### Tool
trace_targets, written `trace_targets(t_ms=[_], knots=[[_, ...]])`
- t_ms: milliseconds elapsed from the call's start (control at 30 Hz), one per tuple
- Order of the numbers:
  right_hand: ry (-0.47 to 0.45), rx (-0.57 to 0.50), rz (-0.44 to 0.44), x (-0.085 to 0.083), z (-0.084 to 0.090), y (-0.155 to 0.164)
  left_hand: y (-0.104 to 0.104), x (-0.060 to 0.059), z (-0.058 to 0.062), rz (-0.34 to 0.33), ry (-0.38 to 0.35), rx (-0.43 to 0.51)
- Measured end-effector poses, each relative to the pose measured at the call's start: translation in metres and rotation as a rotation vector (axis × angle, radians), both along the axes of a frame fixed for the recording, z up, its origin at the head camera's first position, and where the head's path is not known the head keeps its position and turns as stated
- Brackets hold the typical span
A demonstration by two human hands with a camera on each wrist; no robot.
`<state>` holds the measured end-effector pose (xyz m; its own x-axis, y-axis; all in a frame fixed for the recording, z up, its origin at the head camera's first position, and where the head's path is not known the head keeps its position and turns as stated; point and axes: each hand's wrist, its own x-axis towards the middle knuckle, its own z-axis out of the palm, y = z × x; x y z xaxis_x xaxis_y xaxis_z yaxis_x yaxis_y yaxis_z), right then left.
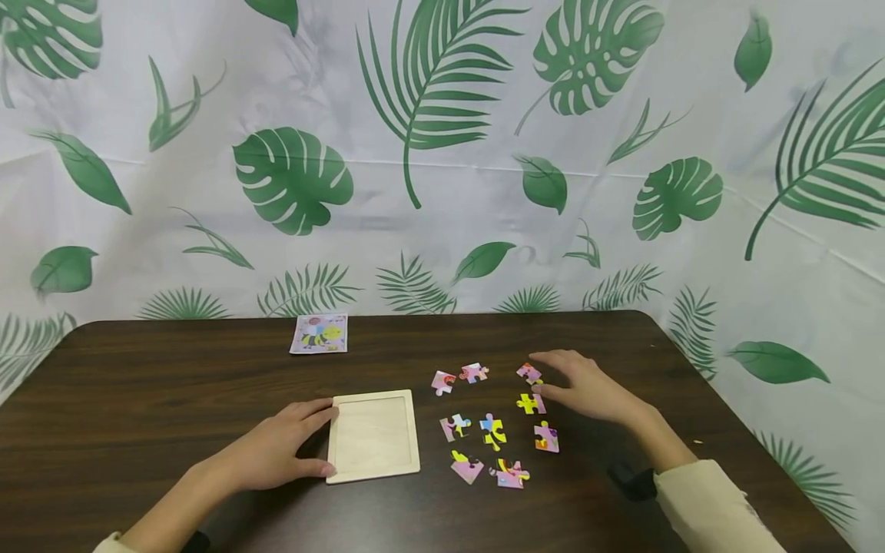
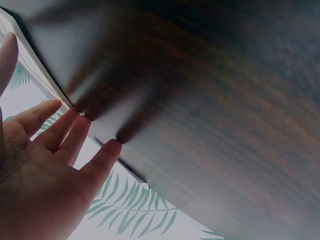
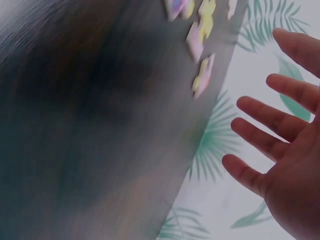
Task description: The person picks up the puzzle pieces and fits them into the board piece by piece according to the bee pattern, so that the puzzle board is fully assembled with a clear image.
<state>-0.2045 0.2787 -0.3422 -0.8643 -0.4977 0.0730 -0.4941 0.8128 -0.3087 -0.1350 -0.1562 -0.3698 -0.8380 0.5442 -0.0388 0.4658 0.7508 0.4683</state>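
A square wooden puzzle tray [image 1: 373, 435] with a raised rim lies flat on the dark table. My left hand [image 1: 276, 449] is along its left side, with thumb and fingertips at the edge. Spread fingers [image 2: 72, 137] show in the left wrist view, down by the tabletop. Over the right-hand puzzle pieces hovers my right hand [image 1: 588, 388], fingers extended and apart. Closest to it are a pink piece [image 1: 528, 373] and a yellow and pink piece [image 1: 528, 403]. The right wrist view shows that palm [image 3: 295, 175] holding nothing.
More pieces lie right of the tray, among them a blue and yellow one [image 1: 493, 432] and an orange and pink one [image 1: 547, 437]. A bee picture card [image 1: 319, 334] is at the table's back edge. Behind the table [image 1: 173, 369] hangs a leaf-print cloth [image 1: 456, 215].
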Motion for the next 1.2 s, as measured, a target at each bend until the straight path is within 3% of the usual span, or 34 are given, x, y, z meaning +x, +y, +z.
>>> trace_targets(t_ms=[300,700,1200], knots=[[-0.068,-0.081,0.088,-0.012,0.003,-0.033,-0.001,0.0,0.001,-0.015,-0.01,-0.006],[-0.06,-0.02,0.173,-0.024,-0.011,-0.087,-0.001,-0.001,-0.003,-0.019,0.008,-0.026],[-0.036,-0.018,0.144,-0.03,-0.026,-0.115,-0.001,0.0,-0.005,-0.04,0.013,-0.048]])
